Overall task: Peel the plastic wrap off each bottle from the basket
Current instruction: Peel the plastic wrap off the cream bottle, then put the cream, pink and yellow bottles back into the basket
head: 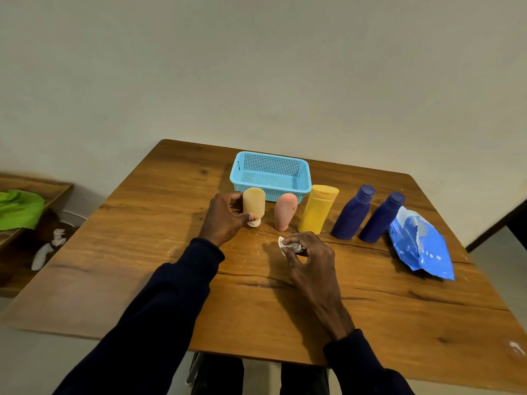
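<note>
My left hand (224,216) grips a pale orange tube bottle (253,205) that stands cap-down on the wooden table (142,252). Low over the table in front of the bottles, my right hand (309,256) pinches a crumpled piece of clear plastic wrap (288,246). A row of bottles stands to the right: a pink tube (285,210), a yellow bottle (319,209) and two dark blue bottles (353,212) (382,216). Behind the row sits a light blue mesh basket (271,175) with nothing in it.
A blue and white plastic pouch (419,243) lies at the right of the table. Left of the table stands a low wooden shelf (37,189) with a green cloth (20,208); white scraps (48,246) lie below it. A wall rises behind the table.
</note>
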